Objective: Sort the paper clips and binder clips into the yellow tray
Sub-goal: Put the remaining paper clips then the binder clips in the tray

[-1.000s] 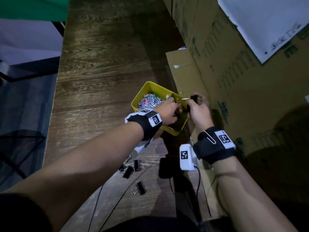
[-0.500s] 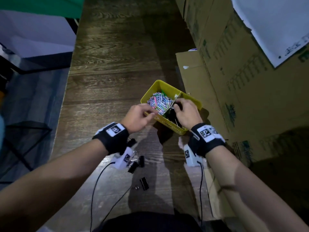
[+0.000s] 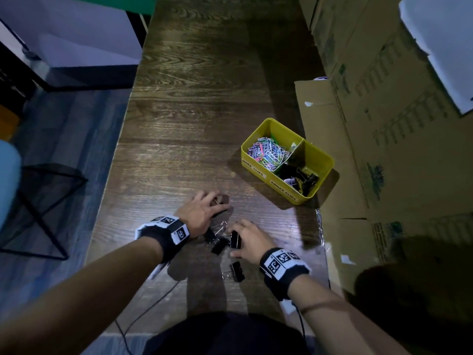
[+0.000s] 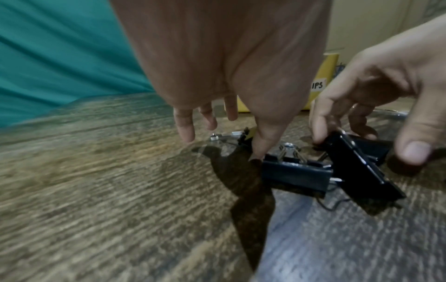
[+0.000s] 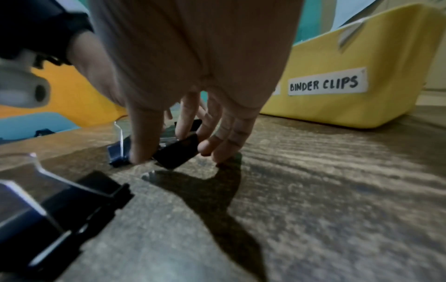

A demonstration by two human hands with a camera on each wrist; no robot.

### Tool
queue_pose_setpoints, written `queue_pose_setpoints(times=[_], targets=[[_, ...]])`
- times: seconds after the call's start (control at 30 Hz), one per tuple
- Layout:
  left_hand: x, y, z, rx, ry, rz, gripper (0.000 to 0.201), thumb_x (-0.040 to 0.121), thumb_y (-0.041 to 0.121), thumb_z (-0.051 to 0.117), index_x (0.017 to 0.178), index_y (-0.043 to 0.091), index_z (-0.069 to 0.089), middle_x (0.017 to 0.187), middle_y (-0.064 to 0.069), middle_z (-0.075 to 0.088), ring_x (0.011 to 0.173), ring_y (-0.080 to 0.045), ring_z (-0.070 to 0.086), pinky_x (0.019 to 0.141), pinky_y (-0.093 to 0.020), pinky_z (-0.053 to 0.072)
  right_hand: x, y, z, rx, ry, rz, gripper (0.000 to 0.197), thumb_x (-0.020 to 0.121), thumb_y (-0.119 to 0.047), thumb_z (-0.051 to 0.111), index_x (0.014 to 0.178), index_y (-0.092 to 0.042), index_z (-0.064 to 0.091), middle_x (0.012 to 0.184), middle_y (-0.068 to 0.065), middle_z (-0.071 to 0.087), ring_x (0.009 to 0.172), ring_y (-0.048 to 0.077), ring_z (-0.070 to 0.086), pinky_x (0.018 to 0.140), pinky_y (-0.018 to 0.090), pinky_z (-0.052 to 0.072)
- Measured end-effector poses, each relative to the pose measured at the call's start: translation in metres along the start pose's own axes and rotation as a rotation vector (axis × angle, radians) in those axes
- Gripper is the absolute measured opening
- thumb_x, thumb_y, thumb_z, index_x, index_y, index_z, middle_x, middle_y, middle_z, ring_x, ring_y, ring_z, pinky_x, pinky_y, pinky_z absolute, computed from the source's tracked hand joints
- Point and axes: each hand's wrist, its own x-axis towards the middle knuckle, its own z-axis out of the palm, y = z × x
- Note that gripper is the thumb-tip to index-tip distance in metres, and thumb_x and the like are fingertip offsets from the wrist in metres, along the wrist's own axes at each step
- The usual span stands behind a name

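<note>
The yellow tray [image 3: 258,166] stands on the wooden table at the right, with coloured paper clips [image 3: 267,153] in its left compartment and black binder clips [image 3: 300,179] in its right. Its near wall [image 5: 362,57] bears a "BINDER CLIPS" label. Closer to me, loose black binder clips [image 3: 218,245] lie on the table. My right hand [image 3: 239,235] pinches one black binder clip [image 5: 178,152] between thumb and fingers, tilted up off the wood. My left hand [image 3: 212,203] has spread, straight fingers [image 4: 184,126] touching the table over a binder clip's wire handle [image 4: 226,136]. Another binder clip [image 3: 236,271] lies beside my right wrist.
Tall cardboard boxes [image 3: 384,124] line the table's right side, right behind the tray, with a white sheet [image 3: 440,47] on them. The table's left edge drops to the floor, where a black wire frame [image 3: 43,208] stands. Thin cables [image 3: 143,311] trail off the near edge.
Both hands have left the tray and come back toward me to the loose binder clips. The right hand has taken hold of one; the left has spread onto the table.
</note>
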Motion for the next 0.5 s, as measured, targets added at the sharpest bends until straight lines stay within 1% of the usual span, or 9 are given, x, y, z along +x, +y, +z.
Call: queue_pose_setpoints(times=[0.07, 0.17, 0.23, 0.27, 0.33, 0.37, 0.43, 0.47, 0.5], targets=[[0.002, 0.0, 0.001, -0.052, -0.004, -0.017, 0.059, 0.086, 0.02, 0.051, 0.14, 0.034, 0.03, 0.145, 0.0, 0.029, 0.122, -0.028, 0.032, 0.099, -0.045, 0.036, 0.0, 0.002, 0.002, 0.026, 0.048, 0.035, 0.053, 0.081, -0.029, 0.071, 0.128, -0.026, 0.045, 0.138, 0.002, 0.042, 0.126, 0.026, 0.042, 0.103, 0.037, 0.036], [0.0, -0.007, 0.005, -0.104, 0.009, -0.062, 0.045, 0.088, 0.028, 0.056, 0.131, 0.023, 0.043, 0.135, -0.001, 0.042, 0.121, -0.026, 0.034, 0.099, -0.041, 0.035, -0.001, 0.008, -0.001, 0.042, 0.069, 0.044, 0.051, 0.081, -0.032, 0.068, 0.126, -0.028, 0.047, 0.133, 0.002, 0.049, 0.121, 0.025, 0.045, 0.101, 0.037, 0.04], [-0.003, -0.013, 0.008, -0.152, 0.074, -0.053, 0.042, 0.088, 0.026, 0.056, 0.129, 0.018, 0.047, 0.129, -0.003, 0.049, 0.115, -0.027, 0.038, 0.096, -0.035, 0.032, -0.002, 0.015, -0.006, 0.119, 0.075, 0.067, 0.05, 0.077, -0.03, 0.07, 0.124, -0.029, 0.05, 0.127, 0.004, 0.052, 0.116, 0.024, 0.049, 0.099, 0.038, 0.044], [-0.006, -0.015, 0.008, -0.198, 0.115, -0.039, 0.04, 0.088, 0.023, 0.057, 0.127, 0.015, 0.05, 0.126, -0.004, 0.053, 0.112, -0.027, 0.04, 0.094, -0.031, 0.029, -0.002, 0.018, -0.008, 0.195, 0.079, 0.088, 0.05, 0.075, -0.028, 0.073, 0.121, -0.031, 0.053, 0.124, 0.003, 0.052, 0.114, 0.023, 0.05, 0.099, 0.04, 0.045], [-0.011, -0.021, 0.01, -0.337, 0.199, -0.024, 0.032, 0.088, 0.018, 0.058, 0.12, 0.012, 0.057, 0.12, -0.006, 0.059, 0.108, -0.028, 0.045, 0.091, -0.028, 0.027, -0.002, 0.026, -0.011, 0.382, 0.118, 0.116, 0.048, 0.071, -0.02, 0.077, 0.11, -0.039, 0.056, 0.119, 0.001, 0.051, 0.11, 0.022, 0.054, 0.1, 0.043, 0.046], [-0.014, -0.025, 0.011, -0.413, 0.256, -0.031, 0.028, 0.088, 0.017, 0.059, 0.115, 0.013, 0.06, 0.115, -0.007, 0.061, 0.106, -0.028, 0.048, 0.091, -0.029, 0.029, -0.001, 0.03, -0.012, 0.461, 0.153, 0.115, 0.046, 0.071, -0.016, 0.078, 0.102, -0.043, 0.057, 0.117, 0.001, 0.051, 0.108, 0.021, 0.057, 0.101, 0.044, 0.046], [-0.019, -0.032, 0.012, -0.546, 0.373, -0.091, 0.022, 0.087, 0.021, 0.06, 0.108, 0.016, 0.063, 0.106, -0.005, 0.064, 0.101, -0.023, 0.051, 0.09, -0.035, 0.039, 0.001, 0.037, -0.014, 0.602, 0.243, 0.111, 0.042, 0.071, -0.008, 0.076, 0.091, -0.042, 0.062, 0.114, 0.001, 0.05, 0.106, 0.021, 0.06, 0.103, 0.044, 0.044], [-0.022, -0.033, 0.01, -0.601, 0.424, -0.127, 0.021, 0.086, 0.025, 0.059, 0.106, 0.017, 0.064, 0.103, -0.004, 0.064, 0.098, -0.021, 0.052, 0.089, -0.037, 0.042, 0.002, 0.038, -0.015, 0.656, 0.289, 0.12, 0.042, 0.072, -0.004, 0.074, 0.088, -0.041, 0.064, 0.111, 0.0, 0.048, 0.108, 0.022, 0.058, 0.105, 0.043, 0.042], [-0.024, -0.035, 0.009, -0.675, 0.445, -0.161, 0.023, 0.085, 0.028, 0.057, 0.103, 0.017, 0.064, 0.101, -0.005, 0.063, 0.095, -0.019, 0.053, 0.088, -0.036, 0.043, 0.001, 0.036, -0.019, 0.685, 0.323, 0.136, 0.043, 0.073, 0.001, 0.07, 0.086, -0.039, 0.064, 0.107, -0.002, 0.046, 0.109, 0.023, 0.055, 0.105, 0.038, 0.041]])
